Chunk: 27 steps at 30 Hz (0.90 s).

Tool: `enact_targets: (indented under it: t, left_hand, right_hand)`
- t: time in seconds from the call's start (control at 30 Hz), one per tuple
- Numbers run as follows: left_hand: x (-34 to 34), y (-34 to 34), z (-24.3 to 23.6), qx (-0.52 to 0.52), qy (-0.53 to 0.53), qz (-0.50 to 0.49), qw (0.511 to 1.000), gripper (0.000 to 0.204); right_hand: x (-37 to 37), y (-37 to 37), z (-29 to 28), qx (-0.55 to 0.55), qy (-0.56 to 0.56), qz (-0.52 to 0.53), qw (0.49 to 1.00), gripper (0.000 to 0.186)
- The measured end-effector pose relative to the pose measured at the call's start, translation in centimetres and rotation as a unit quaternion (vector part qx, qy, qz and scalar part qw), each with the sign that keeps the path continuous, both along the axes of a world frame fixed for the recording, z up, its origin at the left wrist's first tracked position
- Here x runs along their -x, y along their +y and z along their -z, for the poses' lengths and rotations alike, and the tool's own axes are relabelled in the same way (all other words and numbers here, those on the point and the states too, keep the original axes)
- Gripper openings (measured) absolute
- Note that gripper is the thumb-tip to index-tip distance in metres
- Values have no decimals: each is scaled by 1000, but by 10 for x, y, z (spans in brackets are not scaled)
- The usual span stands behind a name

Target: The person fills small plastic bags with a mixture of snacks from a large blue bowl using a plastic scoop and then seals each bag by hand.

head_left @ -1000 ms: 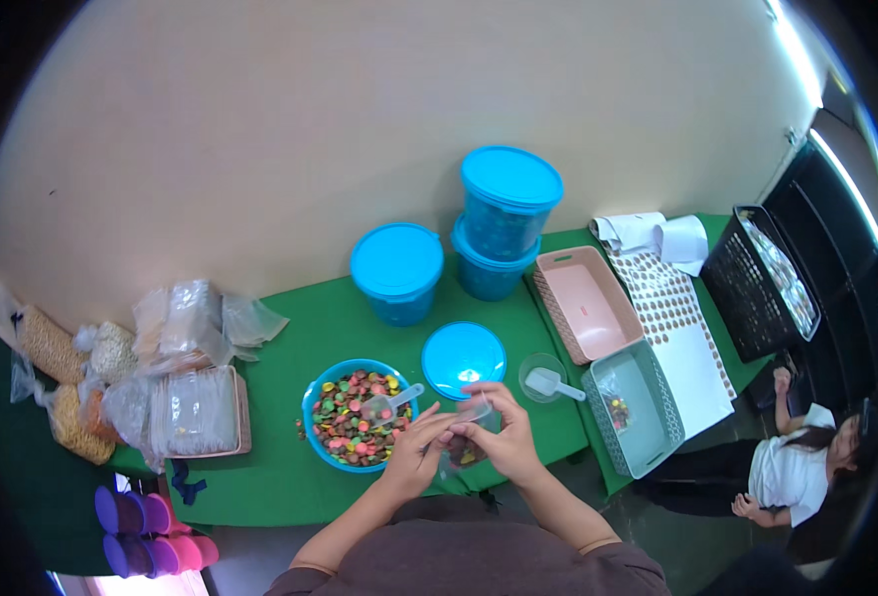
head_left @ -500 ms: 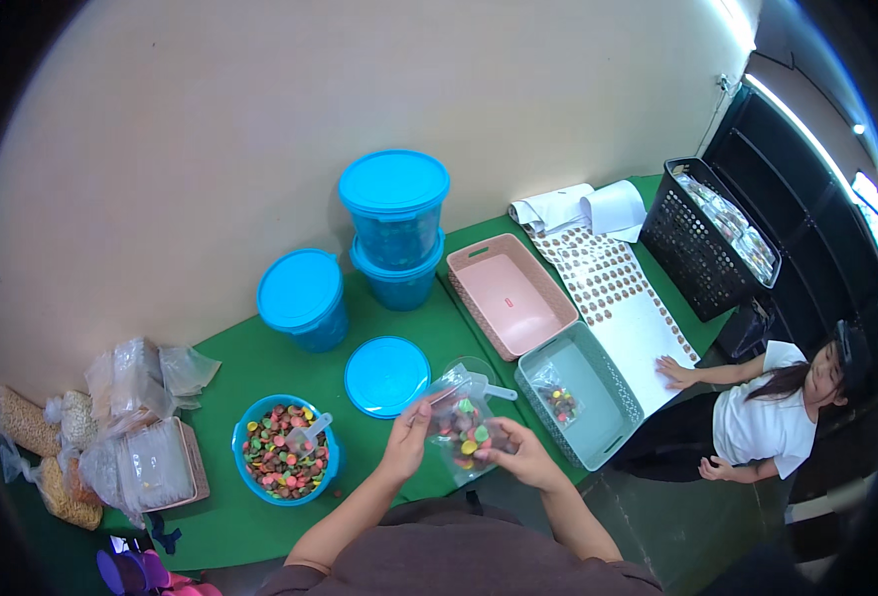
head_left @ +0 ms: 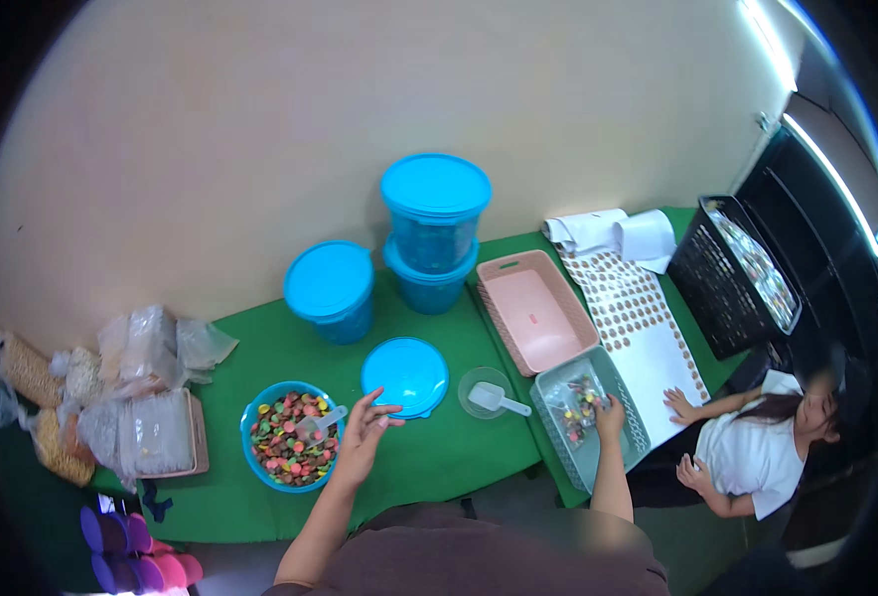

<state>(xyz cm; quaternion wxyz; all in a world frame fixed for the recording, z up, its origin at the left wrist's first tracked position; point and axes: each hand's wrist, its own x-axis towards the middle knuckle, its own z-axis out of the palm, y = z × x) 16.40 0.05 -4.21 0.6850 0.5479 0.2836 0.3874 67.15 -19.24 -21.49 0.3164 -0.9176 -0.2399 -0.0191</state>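
My left hand (head_left: 362,435) is raised above the green-covered table by the round blue lid (head_left: 404,375). Its fingers are apart and nothing is in them. At the right, my right hand (head_left: 610,417) reaches into the pale green basket (head_left: 553,437), its fingers closed at the edge of a clear plastic bag (head_left: 585,399) of colourful round sweets. Another filled bag seems to lie beneath it. Left of my left hand, a blue tub (head_left: 253,462) is full of pink, brown, green and yellow sweets (head_left: 290,442), with a clear scoop (head_left: 322,422) stuck in them.
A white scoop (head_left: 499,399) rests on a clear round lid. Lidded blue tubs (head_left: 330,293) stand behind. A pink basket (head_left: 533,313), a sticker sheet (head_left: 648,338) and a black crate (head_left: 722,288) of packets lie right, near another person (head_left: 757,437). Plastic bags (head_left: 156,437) fill a basket at left.
My right hand has carried the filled bag from in front of me into the green basket. My left hand has let go of it and moved left. The view has shifted slightly.
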Motion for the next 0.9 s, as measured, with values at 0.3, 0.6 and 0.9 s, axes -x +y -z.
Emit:
enact_targets:
  t: [0.3,0.6,0.9]
  left_hand:
    - [172,5,0,-35,50,-329,942,36]
    - [350,7,39,-190,518,-555,623,33]
    - [406,31,43,-94,312,-578,748,44]
  right_hand:
    - [149,129,-68,-14,-179,-89,980,47]
    - [530,258,-206,-214,-94,-557,797,44]
    - [715,240,-202,-180,22,-726,663,51]
